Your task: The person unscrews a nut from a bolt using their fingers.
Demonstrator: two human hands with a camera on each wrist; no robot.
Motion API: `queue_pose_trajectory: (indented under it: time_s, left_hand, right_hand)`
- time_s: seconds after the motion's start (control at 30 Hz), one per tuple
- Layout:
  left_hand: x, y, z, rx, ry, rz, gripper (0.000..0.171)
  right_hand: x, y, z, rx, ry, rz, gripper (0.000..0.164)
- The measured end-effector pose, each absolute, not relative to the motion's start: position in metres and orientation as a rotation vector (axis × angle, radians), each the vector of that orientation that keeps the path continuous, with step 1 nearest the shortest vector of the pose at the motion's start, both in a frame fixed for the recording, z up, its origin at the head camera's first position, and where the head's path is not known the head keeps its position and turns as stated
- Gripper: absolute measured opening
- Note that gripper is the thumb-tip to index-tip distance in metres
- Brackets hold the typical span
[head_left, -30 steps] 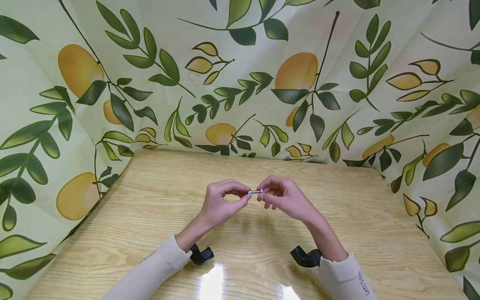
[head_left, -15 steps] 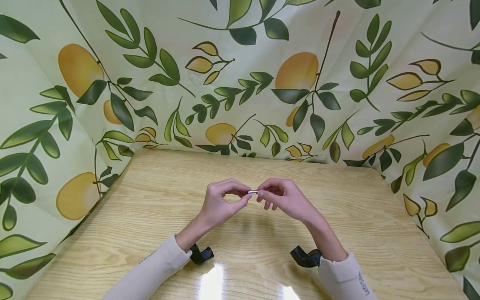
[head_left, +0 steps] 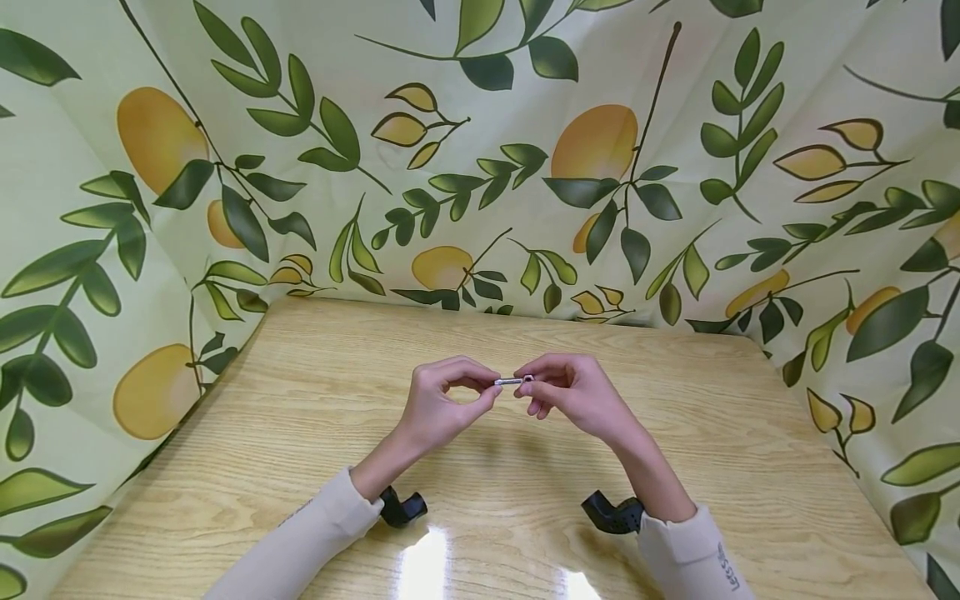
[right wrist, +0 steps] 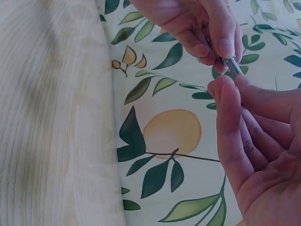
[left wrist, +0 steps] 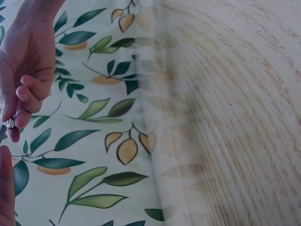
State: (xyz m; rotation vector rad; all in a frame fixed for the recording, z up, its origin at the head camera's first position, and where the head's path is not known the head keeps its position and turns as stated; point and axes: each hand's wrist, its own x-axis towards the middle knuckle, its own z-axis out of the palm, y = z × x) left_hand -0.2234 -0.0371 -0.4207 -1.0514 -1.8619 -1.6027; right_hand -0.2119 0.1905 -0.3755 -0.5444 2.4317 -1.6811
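Note:
In the head view, my left hand (head_left: 446, 404) pinches one end of a small silver bolt (head_left: 507, 382) between thumb and fingertips. The bolt lies roughly level above the table, and its threaded shank (right wrist: 233, 66) shows in the right wrist view. My right hand (head_left: 573, 396) has its thumb and index finger at the other end, pinching a small shiny nut (left wrist: 11, 123). Its remaining fingers curl loosely below. Fingertips cover part of both pieces.
Both hands are over a light wood-grain table (head_left: 360, 350). A cloth (head_left: 495, 100) printed with leaves and orange fruit rises behind it and at the sides. Black curved mounts (head_left: 615, 512) sit at both wrists, beside beige sleeves.
My right fingers shift slightly at the bolt's end; the nut, hidden behind them half a second ago, shows again. My left hand stays almost still.

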Motion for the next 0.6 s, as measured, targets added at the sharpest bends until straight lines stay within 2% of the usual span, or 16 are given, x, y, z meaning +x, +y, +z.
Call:
queue_pose_trajectory:
  time_s: [0.3,0.47,0.6]
  left_hand:
    - [-0.2244,-0.0387,-0.4192,-1.006,-1.878,-1.644,0.013]
    - [-0.2269,-0.0423,-0.42,-0.889,-1.993,-1.692,0.01]
    - [-0.2307,-0.0461,-0.4201,-0.754,-2.129,-1.779,0.01]
  right_hand:
    - [-0.2124,0.1904,-0.3747,-0.458,2.508,-1.666,0.019]
    - [-0.2128,0.1913,-0.3742,-0.43,2.542,-1.639,0.024]
    - [-0.2132,0.1923,-0.375,-0.439,2.562,-1.62,0.021]
